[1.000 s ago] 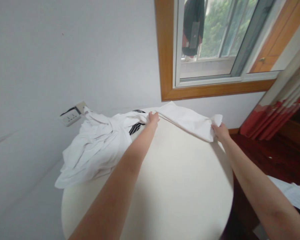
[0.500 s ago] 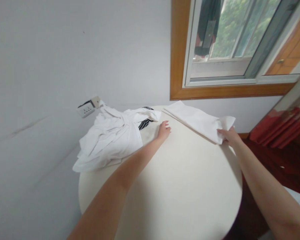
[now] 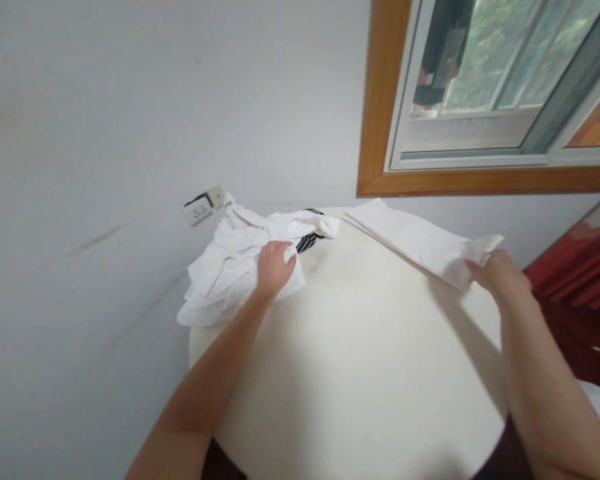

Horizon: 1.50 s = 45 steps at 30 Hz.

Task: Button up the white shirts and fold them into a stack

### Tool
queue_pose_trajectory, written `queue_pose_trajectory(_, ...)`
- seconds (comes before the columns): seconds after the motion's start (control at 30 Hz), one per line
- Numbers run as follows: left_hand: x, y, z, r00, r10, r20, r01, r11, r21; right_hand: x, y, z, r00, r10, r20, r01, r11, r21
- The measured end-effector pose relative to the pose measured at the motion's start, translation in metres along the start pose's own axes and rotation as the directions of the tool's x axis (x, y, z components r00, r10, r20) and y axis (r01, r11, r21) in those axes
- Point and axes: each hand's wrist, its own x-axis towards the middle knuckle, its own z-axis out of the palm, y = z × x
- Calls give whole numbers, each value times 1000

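On table (image 3: 375, 373), limp-looking cloth (image 3: 416, 237), best held by corners. Pinched in right hand (image 3: 500, 275); clothes (image 3: 230, 257) under left hand (image 3: 273, 268), grip unclear.

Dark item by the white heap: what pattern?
The dark item is black with white stripes; head view shows it best.

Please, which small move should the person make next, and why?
Probably the right hand should lower its end of the folded white cloth onto the white table: that end is bunched up in its grip, while the far end lies flatter.
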Motion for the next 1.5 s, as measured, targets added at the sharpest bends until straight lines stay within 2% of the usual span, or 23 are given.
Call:
queue_pose_trajectory(0.03, 1, -11, -7, 998, -42, -46, 47, 993, 111, -9, -13, -9, 999, 26, -44, -29, 996, -84)
queue_pose_trajectory(0.07, 1, -20, -13, 994, -67, -83, 83, 976, 203, -19, -28, -17, 999, -5, -41, 0, 991, -131)
queue_pose_trajectory(0.13, -2, -36, -17, 986, -108, -126, 143, 935, 323, -39, -62, -24, 981, -187, 51, 192, 971, -139)
queue_pose_trajectory(0.17, -4, -42, -17, 985, -121, -121, 157, 920, 360, -49, -80, -23, 953, -280, 118, 293, 949, -116)
queue_pose_trajectory(0.2, -6, -47, -15, 985, -139, -100, 167, 908, 384, -60, -97, -19, 911, -363, 199, 385, 919, -89)
queue_pose_trajectory(0.27, -10, -56, -10, 983, -179, -26, 174, 898, 404, -81, -129, -4, 792, -485, 372, 533, 845, -33)
queue_pose_trajectory(0.33, -13, -61, -4, 979, -200, 34, 168, 894, 415, -102, -153, 16, 675, -553, 488, 629, 777, 9)
queue_pose_trajectory(0.4, -15, -62, -2, 981, -193, 32, 161, 888, 430, -119, -168, 36, 622, -582, 524, 664, 747, 41)
queue_pose_trajectory(0.5, -14, -63, -5, 984, -180, -14, 169, 884, 435, -138, -174, 60, 626, -642, 443, 698, 714, 49)
queue_pose_trajectory(0.6, -10, -64, -12, 982, -187, -34, 185, 894, 408, -144, -166, 78, 599, -711, 367, 741, 667, 83)
queue_pose_trajectory(0.67, -7, -67, -16, 982, -186, -40, 187, 901, 392, -143, -159, 86, 581, -742, 335, 750, 648, 135)
queue_pose_trajectory(0.8, -4, -71, -17, 984, -178, -31, 178, 921, 346, -139, -153, 94, 585, -755, 295, 743, 646, 178)
queue_pose_trajectory(0.9, -2, -67, -19, 977, -153, -151, 188, 949, 252, -138, -153, 95, 583, -762, 280, 746, 639, 187)
queue_pose_trajectory(1.0, 1, -54, -25, 933, -143, -330, 183, 979, 92, -138, -152, 94, 564, -781, 267, 755, 619, 216)
queue_pose_trajectory(1.07, 2, -41, -30, 910, -117, -398, 124, 992, -8, -137, -150, 95, 548, -798, 250, 760, 600, 250)
queue_pose_trajectory(1.1, 2, -33, -32, 911, -91, -401, 79, 996, -47, -136, -150, 95, 548, -801, 241, 755, 597, 269)
queue_pose_trajectory(1.17, -2, -14, -33, 940, -6, -342, -29, 995, -98, -133, -149, 98, 569, -791, 225, 726, 611, 316)
queue_pose_trajectory(1.23, -11, 8, -30, 971, 119, -206, -144, 983, -111, -128, -148, 101, 615, -754, 230, 648, 650, 398)
queue_pose_trajectory(1.27, -18, 20, -28, 974, 194, -121, -207, 973, -105, -125, -147, 103, 643, -726, 244, 579, 670, 465)
queue_pose_trajectory(1.33, -33, 44, -20, 950, 311, 13, -308, 946, -102, -117, -146, 107, 698, -656, 288, 380, 680, 627)
queue_pose_trajectory(1.4, -50, 65, -11, 917, 378, 129, -361, 922, -140, -112, -145, 109, 734, -591, 334, 167, 635, 754)
queue_pose_trajectory(1.43, -59, 75, -7, 899, 400, 182, -371, 912, -173, -110, -144, 109, 744, -569, 351, 95, 609, 787)
queue_pose_trajectory(1.5, -75, 90, 1, 861, 444, 250, -386, 889, -248, -110, -145, 105, 742, -566, 361, 37, 571, 820)
